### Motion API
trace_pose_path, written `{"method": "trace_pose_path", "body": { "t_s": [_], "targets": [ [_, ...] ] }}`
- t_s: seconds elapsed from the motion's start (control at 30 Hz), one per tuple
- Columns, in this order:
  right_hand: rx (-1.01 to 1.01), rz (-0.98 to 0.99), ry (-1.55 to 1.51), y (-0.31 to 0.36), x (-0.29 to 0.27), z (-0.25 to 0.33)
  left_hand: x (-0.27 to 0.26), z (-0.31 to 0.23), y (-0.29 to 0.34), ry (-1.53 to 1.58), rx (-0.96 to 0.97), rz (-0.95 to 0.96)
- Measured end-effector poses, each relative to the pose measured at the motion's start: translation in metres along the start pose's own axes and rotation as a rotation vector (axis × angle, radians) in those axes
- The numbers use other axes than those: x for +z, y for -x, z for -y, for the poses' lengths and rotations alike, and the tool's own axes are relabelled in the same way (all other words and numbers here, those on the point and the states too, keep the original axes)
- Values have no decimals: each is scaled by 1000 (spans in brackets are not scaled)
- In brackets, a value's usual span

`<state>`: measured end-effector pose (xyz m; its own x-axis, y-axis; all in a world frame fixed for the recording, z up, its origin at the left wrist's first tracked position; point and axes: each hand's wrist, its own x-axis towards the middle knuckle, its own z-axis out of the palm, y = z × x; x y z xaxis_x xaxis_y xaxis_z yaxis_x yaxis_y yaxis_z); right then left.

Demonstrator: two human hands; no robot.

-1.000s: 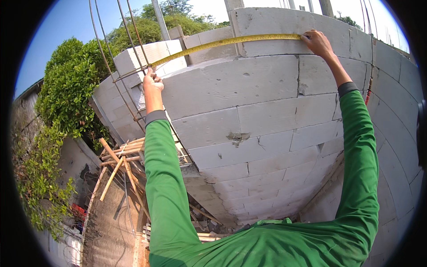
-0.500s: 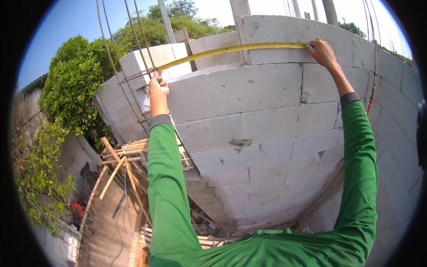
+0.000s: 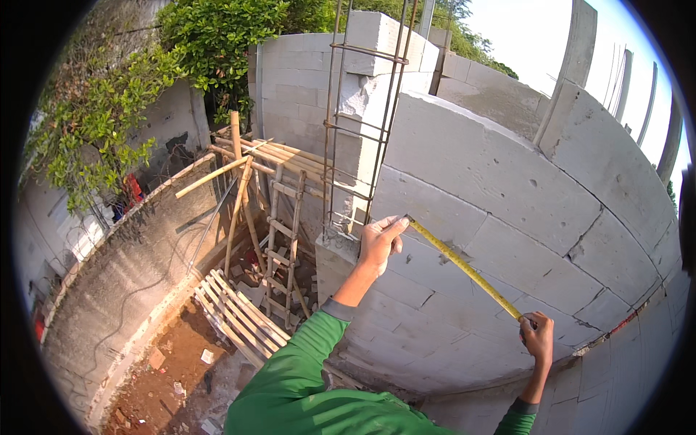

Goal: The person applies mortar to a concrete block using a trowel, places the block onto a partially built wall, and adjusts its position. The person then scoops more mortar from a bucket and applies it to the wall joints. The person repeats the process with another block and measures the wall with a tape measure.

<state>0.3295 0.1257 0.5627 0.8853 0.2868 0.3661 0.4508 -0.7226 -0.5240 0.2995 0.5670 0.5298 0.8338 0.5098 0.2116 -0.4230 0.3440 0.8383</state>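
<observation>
A yellow tape measure (image 3: 464,267) is stretched between my hands, sloping down from left to right in front of the pale block wall (image 3: 471,181). My left hand (image 3: 378,246) pinches its end between thumb and fingers, close to the upright steel bars (image 3: 365,130). Lower down on the right, my right hand (image 3: 537,335) is closed round the other end, and a dark bit shows at its fingers. The tape stands apart from the top edge of the wall. Whatever lies inside my right palm is hidden.
Bamboo poles (image 3: 290,156) form a scaffold at the left, with a bamboo ladder (image 3: 285,246) below. A slatted bamboo platform (image 3: 243,319) lies over reddish soil (image 3: 163,370). A rough low wall (image 3: 138,290) curves along the left, beside a leafy tree (image 3: 217,43).
Both hands have come down from the wall's top with the tape, and the stretched length looks shorter. My view has turned left and downward, showing more of the scaffold and ground.
</observation>
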Motion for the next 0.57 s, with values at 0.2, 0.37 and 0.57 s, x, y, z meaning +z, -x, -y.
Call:
{"method": "trace_pose_path", "body": {
  "t_s": [0.2, 0.37, 0.57],
  "targets": [
    [593, 502, -537, 148, 214, -91, -67, 210, 148, -356, -493, 169],
    [782, 606, -618, 228, 294, -112, -141, 295, 227, -571, -916, 441],
    [1034, 623, -399, 319, 351, -211, -276, 382, 290, -919, -933, 334]
  ]
}}
